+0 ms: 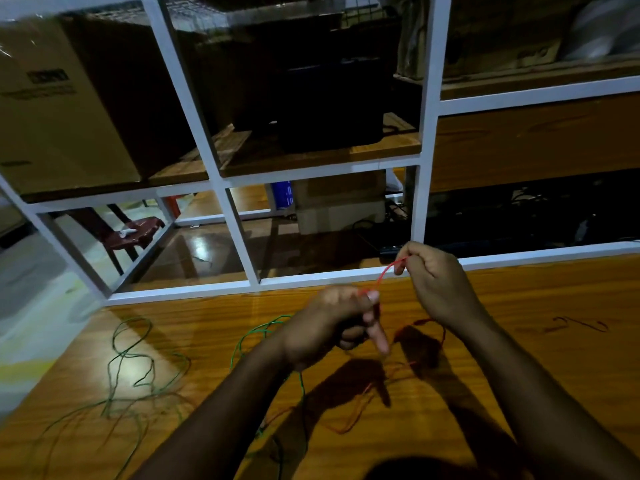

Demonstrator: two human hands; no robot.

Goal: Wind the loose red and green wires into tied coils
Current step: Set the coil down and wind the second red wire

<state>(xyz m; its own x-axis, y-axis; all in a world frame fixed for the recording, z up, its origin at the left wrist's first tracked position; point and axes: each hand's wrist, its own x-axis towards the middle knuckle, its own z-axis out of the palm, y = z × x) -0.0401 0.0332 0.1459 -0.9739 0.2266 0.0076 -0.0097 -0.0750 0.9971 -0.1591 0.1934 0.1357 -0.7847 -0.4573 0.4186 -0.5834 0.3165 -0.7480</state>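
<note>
Sprawling green wire point(145, 368) beside white shelf frame point(239, 233)

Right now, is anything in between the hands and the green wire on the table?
Nothing visible blocks it. The green wire lies loose on the wooden table, left of the left hand. But both hands are busy: the left and the right hand each pinch the red wire.

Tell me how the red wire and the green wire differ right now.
The red wire is held up off the table, pinched between the left hand and the right hand; the green wire lies untouched on the wooden table. The red wire's held stretch is taut and short; the green wire sprawls in loose loops to the left. Neither is a tied coil yet.
</note>
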